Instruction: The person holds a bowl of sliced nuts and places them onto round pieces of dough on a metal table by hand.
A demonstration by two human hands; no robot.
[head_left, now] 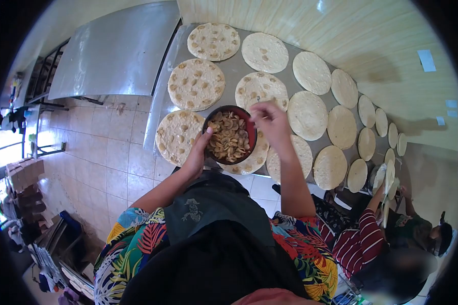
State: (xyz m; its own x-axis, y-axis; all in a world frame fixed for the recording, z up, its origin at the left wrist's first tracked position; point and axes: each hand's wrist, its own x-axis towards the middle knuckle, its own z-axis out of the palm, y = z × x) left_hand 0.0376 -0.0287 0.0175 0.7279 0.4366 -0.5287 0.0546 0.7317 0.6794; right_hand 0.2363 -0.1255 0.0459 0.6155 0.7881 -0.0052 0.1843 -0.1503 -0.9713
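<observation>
Discs (196, 84) at the left of the table (230, 75) bear scattered pieces. Your left hand (197, 152) is closed on the bowl (248, 133) at its left side, thumb over the rim, other fingers hidden. The bowl hangs before you, above the table's near edge; judged light and rigid, it is best held by rim and underside. Its slices (228, 136) look dry, light and loose, liable to spill if tipped. Your right hand (271, 123) is just beside the bowl's right rim, fingers bent close together; whether they pinch a slice cannot be told. Plain discs (307, 116) lie further right, seemingly soft, easily dented. Your apron (229, 207) carries an animal emblem (192, 210); papers (426, 60) at far right show no legible writing.
</observation>
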